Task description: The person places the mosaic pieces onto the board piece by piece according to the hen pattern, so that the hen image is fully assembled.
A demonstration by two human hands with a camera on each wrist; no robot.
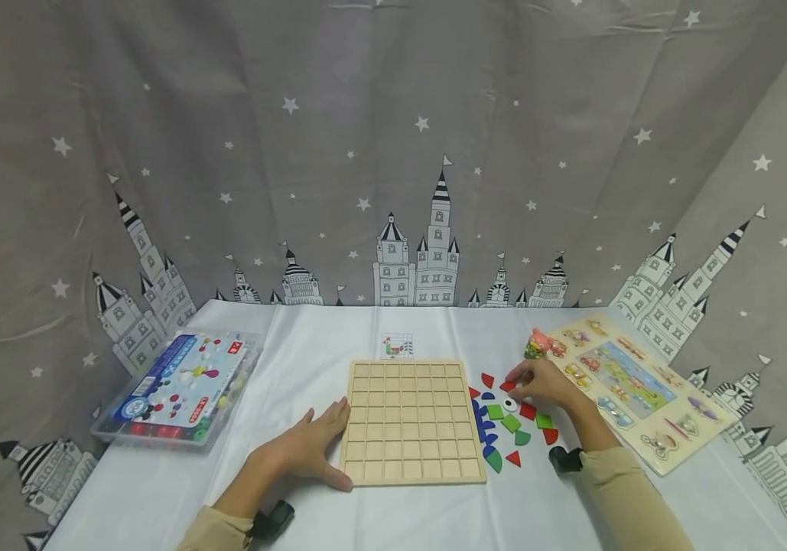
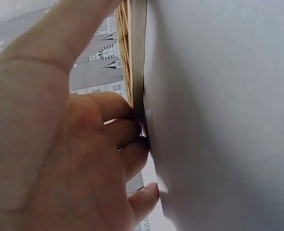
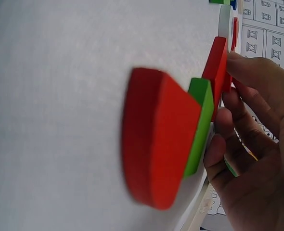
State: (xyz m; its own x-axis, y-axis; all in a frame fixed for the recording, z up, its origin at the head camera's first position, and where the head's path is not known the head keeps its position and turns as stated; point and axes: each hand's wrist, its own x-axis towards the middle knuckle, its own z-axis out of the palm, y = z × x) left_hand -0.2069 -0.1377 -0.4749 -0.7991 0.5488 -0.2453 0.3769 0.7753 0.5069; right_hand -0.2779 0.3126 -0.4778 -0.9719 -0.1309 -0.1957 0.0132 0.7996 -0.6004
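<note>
A wooden grid board (image 1: 407, 421) lies flat on the white cloth. Against its left edge rests my left hand (image 1: 317, 444), thumb at the lower corner and fingers stretched along the side; the left wrist view shows that hand (image 2: 84, 149) touching the board's edge (image 2: 138, 57). To the right of the board, my right hand (image 1: 541, 383) pinches a small red block (image 1: 507, 387) between thumb and fingers, low over a scatter of coloured pieces. Nearby are a green square (image 1: 511, 423), a red square (image 1: 528, 412), a white round piece (image 1: 508, 404) and several blue half-rounds (image 1: 488, 425).
At the left sits a clear plastic case (image 1: 180, 390) with a printed label. A picture puzzle board (image 1: 630, 383) lies on the right, with a small pink-topped toy (image 1: 538, 342) at its corner. Behind the grid board is a printed card (image 1: 397, 346).
</note>
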